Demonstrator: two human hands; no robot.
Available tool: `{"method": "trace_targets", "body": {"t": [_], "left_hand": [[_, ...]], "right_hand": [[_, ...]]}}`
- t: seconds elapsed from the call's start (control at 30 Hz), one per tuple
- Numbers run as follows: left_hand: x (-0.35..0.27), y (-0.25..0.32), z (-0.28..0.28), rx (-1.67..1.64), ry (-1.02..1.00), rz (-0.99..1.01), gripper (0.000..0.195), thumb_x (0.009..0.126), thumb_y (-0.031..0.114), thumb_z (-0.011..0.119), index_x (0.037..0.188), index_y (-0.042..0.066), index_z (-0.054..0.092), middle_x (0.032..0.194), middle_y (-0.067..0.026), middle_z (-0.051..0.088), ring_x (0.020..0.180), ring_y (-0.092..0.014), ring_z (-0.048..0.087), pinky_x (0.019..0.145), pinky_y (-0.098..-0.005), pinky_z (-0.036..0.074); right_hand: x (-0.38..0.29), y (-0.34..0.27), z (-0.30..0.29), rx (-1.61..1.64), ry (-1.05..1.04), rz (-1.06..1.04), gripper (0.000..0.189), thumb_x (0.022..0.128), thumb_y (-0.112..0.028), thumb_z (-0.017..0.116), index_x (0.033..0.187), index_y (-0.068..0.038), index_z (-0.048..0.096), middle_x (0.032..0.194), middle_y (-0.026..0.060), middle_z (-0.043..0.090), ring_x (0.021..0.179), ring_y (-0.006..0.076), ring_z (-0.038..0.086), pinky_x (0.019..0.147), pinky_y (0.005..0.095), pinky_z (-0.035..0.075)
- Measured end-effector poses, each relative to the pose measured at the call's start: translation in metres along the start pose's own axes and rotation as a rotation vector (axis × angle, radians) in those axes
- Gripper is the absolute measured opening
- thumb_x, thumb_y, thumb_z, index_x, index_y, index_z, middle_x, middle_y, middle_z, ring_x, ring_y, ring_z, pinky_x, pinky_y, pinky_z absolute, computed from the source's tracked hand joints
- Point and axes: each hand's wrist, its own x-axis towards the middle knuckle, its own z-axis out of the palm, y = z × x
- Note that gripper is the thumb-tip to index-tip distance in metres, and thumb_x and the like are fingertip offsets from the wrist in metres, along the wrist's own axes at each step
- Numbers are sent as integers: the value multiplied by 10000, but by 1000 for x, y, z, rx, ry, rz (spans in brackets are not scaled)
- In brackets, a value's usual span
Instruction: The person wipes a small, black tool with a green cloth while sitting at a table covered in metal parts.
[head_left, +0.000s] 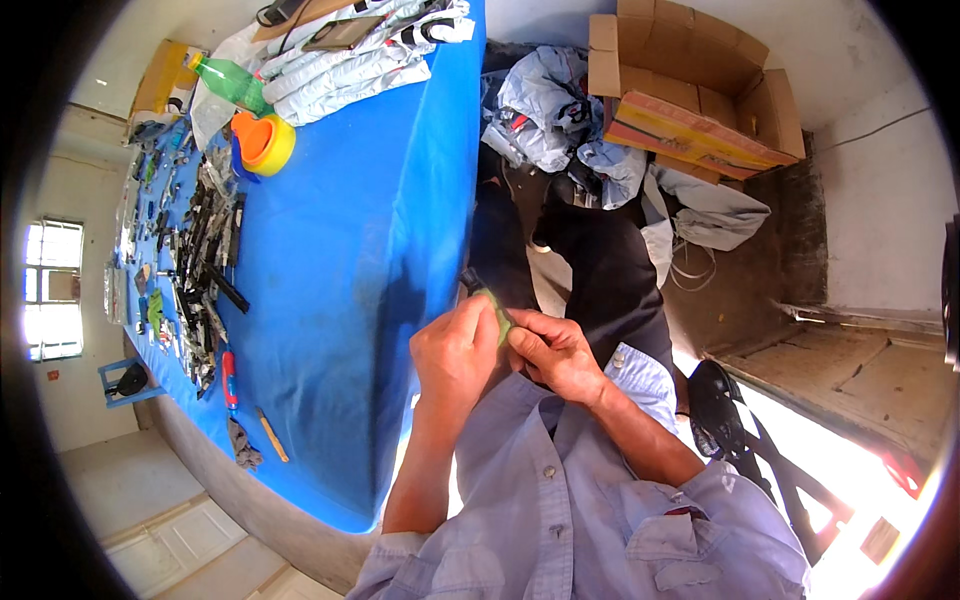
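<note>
In front of my shirt, above my lap, both hands meet around a small green cloth-like piece (501, 321). My left hand (459, 346) is closed over it, with the back of the hand towards me. Thumb and fingers of my right hand (556, 354) pinch its other side. A small dark part (471, 280) sticks out beyond the left fist; whether it is joined to the green piece cannot be told. My fingers hide most of what they hold. The blue-covered table (322, 247) stands just left of my hands.
On the table lie a pile of dark narrow parts (199, 262), a red-and-blue-handled tool (229, 381), a thin yellowish stick (271, 435), a yellow tape roll (281, 150), a green bottle (232, 82) and silvery bags (352, 82). Crumpled bags (544, 97) and an open cardboard box (697, 131) stand beyond my legs.
</note>
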Motion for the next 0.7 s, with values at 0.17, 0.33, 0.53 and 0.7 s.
{"method": "trace_targets", "body": {"t": [0.17,0.33,0.53,0.7], "left_hand": [[-7,6,-18,-198,-208,-180,57,921,10,704,972,15,726,718,-122,698,572,-139,659,535,-292,483],[-19,2,-40,-486,-210,-430,55,970,6,681,967,-42,708,753,14,670,675,-19,572,583,-205,429],[-25,-14,-62,-564,-95,-587,69,987,-14,666,1022,-57,707,804,3,690,709,-21,580,612,-189,427],[-27,-14,-65,-594,-40,-592,62,982,-25,663,1013,-58,706,800,10,676,701,-13,561,604,-186,401]], "right_hand": [[0,-8,-4,-38,-66,17,312,1086,-160,585,1359,-30,662,900,-5,631,756,58,567,660,226,463],[3,-4,-6,144,-107,13,304,1107,-213,557,1333,-34,653,784,13,614,603,31,441,483,192,289],[5,1,-10,269,-123,83,320,1109,-197,544,1358,-16,628,974,42,672,718,62,549,476,177,302],[5,-3,-8,311,-163,72,347,1104,-195,550,1393,-13,612,1063,49,686,777,80,593,486,173,324]]}}
